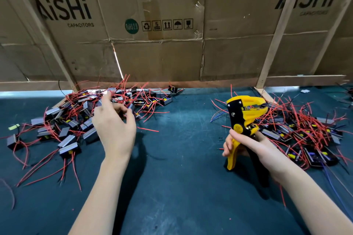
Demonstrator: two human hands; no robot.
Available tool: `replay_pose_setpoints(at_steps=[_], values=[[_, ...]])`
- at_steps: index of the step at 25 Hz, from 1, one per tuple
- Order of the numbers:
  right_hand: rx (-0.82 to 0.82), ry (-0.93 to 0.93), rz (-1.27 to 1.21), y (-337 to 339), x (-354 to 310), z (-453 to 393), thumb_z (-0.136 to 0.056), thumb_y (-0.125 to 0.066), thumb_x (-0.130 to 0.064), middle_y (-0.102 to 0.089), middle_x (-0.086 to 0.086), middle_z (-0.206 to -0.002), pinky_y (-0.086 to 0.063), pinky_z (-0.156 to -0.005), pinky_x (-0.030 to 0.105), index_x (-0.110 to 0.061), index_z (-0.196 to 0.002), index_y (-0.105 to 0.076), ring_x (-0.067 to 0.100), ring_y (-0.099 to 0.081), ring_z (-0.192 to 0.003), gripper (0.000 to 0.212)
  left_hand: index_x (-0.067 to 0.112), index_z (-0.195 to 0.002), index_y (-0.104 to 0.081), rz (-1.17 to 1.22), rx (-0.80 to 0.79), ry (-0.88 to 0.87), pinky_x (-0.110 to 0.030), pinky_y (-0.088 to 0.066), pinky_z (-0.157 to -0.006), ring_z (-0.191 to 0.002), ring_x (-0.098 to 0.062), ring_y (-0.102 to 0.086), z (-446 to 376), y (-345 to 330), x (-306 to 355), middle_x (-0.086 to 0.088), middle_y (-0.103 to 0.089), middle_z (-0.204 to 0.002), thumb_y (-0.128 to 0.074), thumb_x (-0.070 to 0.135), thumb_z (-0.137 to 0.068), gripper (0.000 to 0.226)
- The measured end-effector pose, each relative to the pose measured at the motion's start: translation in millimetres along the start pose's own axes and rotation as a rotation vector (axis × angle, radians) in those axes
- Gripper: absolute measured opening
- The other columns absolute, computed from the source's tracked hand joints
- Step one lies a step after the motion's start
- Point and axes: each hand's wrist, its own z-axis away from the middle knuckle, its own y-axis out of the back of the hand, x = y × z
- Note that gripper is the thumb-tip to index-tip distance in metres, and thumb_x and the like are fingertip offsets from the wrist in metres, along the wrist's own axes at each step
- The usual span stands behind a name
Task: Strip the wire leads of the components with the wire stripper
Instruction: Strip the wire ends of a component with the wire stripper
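A dark green worktop (181,158) is being backed by brown cardboard panels (152,53). The yellow-and-black wire stripper (242,120) is being gripped upright by the right hand (250,149), beside the right heap of red-wired components (305,129). A small grey component (131,107) is being pinched by the left hand (114,126) over the left heap (72,120).

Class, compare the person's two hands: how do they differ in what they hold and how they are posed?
The right hand grips the handles of the yellow wire stripper; the left hand holds no tool. The right hand sits above bare mat; the left hand reaches into the left pile, fingers at a small part, blurred. Both are bare, each beside a pile of red-wired parts.
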Motion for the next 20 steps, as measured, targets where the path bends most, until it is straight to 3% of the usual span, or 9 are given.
replay_pose_setpoints(at_steps=[2, 3, 6, 9, 11, 14, 17, 20], values=[[0.0, -0.013, -0.002, 2.4, 1.0, -1.4, -0.081, -0.067, -0.046, -0.064, 0.019, -0.075, -0.056, -0.073, 0.032, -0.009, -0.067, -0.061, 0.033, -0.065, -0.078, 0.039, 0.005, -0.134, -0.045, 0.128, 0.164, -0.132, -0.023, -0.031, -0.094, -0.094, -0.019, -0.051, 2.2, 3.6, 12.8, 0.007, -0.059, -0.091, -0.064, 0.007, -0.087, 0.051], [-0.001, -0.022, -0.004, 3.4, 1.7, -2.3, -0.081, -0.071, -0.046, -0.064, 0.019, -0.075, -0.056, -0.072, 0.032, -0.01, -0.068, -0.061, 0.033, -0.065, -0.078, 0.04, 0.007, -0.135, -0.045, 0.213, 0.133, -0.175, -0.022, -0.032, -0.098, -0.094, -0.016, -0.054, 4.7, 2.8, 19.4, 0.007, -0.06, -0.092, -0.064, 0.008, -0.088, 0.05], [-0.005, -0.054, -0.014, 6.1, 2.2, -3.7, -0.075, -0.074, -0.053, -0.064, 0.02, -0.077, -0.056, -0.072, 0.033, -0.01, -0.069, -0.062, 0.033, -0.065, -0.079, 0.046, 0.013, -0.13, -0.05, 0.442, -0.331, -0.235, -0.032, -0.044, -0.091, -0.091, -0.017, -0.061, 22.4, -7.2, 40.0, 0.004, -0.064, -0.088, -0.07, 0.004, -0.085, 0.05], [-0.03, -0.051, 0.016, 7.9, 0.9, -3.2, -0.071, -0.075, -0.06, -0.066, 0.019, -0.08, -0.055, -0.077, 0.038, -0.01, -0.071, -0.063, 0.037, -0.063, -0.081, 0.052, 0.019, -0.125, -0.054, 0.367, -0.838, -0.328, -0.027, -0.042, -0.081, -0.087, -0.012, -0.058, 44.1, -19.7, 45.1, 0.009, -0.064, -0.084, -0.073, 0.006, -0.081, 0.05], [-0.037, -0.038, 0.043, 7.8, 0.0, -1.7, -0.073, -0.073, -0.058, -0.067, 0.018, -0.081, -0.054, -0.079, 0.041, -0.01, -0.073, -0.065, 0.039, -0.063, -0.083, 0.049, 0.021, -0.122, -0.059, 0.285, -1.013, -0.337, -0.026, -0.042, -0.08, -0.086, -0.01, -0.055, 51.8, -25.2, 41.9, 0.01, -0.065, -0.085, -0.074, 0.01, -0.081, 0.045], [-0.078, -0.032, 0.061, 8.2, -2.0, 2.4, -0.082, -0.069, -0.042, -0.068, 0.021, -0.087, -0.055, -0.08, 0.046, -0.009, -0.081, -0.066, 0.037, -0.066, -0.085, 0.033, 0.022, -0.12, -0.06, 0.382, -0.994, -0.209, -0.027, -0.048, -0.078, -0.079, -0.012, -0.06, 51.3, -23.4, 41.0, 0.009, -0.067, -0.081, -0.076, 0.016, -0.083, 0.04], [-0.166, -0.063, 0.068, 9.3, -3.6, 8.3, -0.084, -0.068, -0.032, -0.068, 0.025, -0.094, -0.052, -0.086, 0.049, -0.003, -0.095, -0.062, 0.041, -0.067, -0.095, 0.032, 0.021, -0.112, -0.065, 0.459, -0.894, -0.105, -0.032, -0.051, -0.076, -0.079, -0.013, -0.063, 48.6, -22.4, 44.1, 0.005, -0.068, -0.088, -0.074, 0.014, -0.085, 0.029], [-0.184, -0.057, 0.095, 2.7, -5.4, 10.4, -0.082, -0.069, -0.03, -0.064, 0.018, -0.082, -0.051, -0.079, 0.045, -0.007, -0.087, -0.063, 0.036, -0.067, -0.083, 0.024, 0.021, -0.099, -0.071, 0.489, -0.908, -0.048, -0.03, -0.05, -0.075, -0.086, -0.008, -0.062, 51.1, -24.1, 47.8, 0.005, -0.068, -0.099, -0.072, 0.013, -0.087, 0.014]])
